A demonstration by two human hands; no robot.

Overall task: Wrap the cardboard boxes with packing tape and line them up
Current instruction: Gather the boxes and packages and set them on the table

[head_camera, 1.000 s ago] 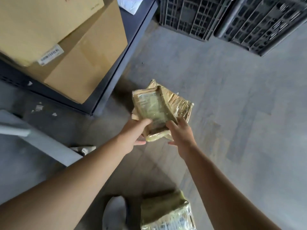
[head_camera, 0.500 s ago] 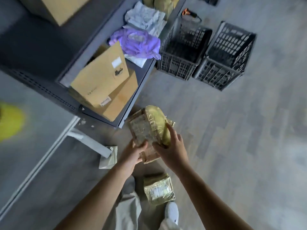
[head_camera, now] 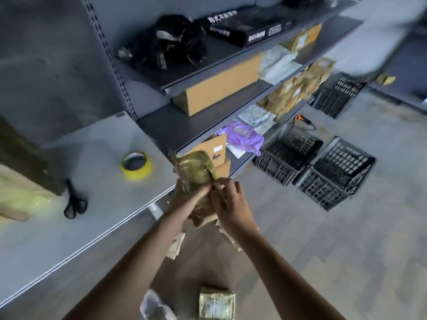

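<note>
Left hand and right hand both grip one glossy, crinkled, yellow-brown tape-wrapped box just off the table edge. A second box lies on the floor below the table; one tape roll sits on the table.

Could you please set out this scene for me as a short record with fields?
Held: wrapped box, gripped by left hand and right hand
Position: in the air, just off the table edge
On table: yellow tape roll; black scissors, lying apart from it
On floor: second box near the feet; black crates beside the shelving
</note>
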